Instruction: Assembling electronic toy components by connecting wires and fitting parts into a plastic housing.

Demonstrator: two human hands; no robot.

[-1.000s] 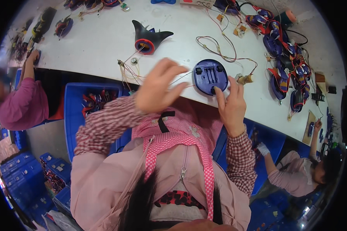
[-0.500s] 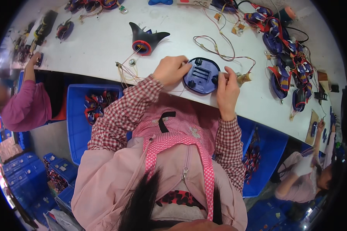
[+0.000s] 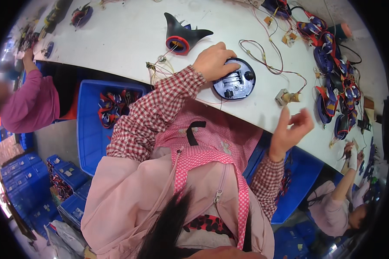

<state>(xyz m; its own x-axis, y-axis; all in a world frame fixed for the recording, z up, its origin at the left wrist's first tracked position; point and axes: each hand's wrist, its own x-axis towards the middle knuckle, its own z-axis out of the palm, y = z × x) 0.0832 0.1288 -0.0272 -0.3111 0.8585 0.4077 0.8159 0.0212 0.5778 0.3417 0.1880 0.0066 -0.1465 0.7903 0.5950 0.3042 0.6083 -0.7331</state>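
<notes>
At left, the left hand (image 3: pixel 215 64) holds the upper rim of a round base (image 3: pixel 234 81), its thumb upon the face. This base, near the front edge of the white table (image 3: pixel 125 41), has dark rim, shiny bluish face, parallel slots and black knobs. Rightward, the right hand (image 3: pixel 290 131) is empty, half curled.

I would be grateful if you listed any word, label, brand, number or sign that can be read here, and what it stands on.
There is no text clear enough to quote.
Round dark-blue plastic base at the left hand: any fine markings are too small to read.
Stacked blue plastic crates at lower left: pale label-like patches, too small and blurred to read.
</notes>
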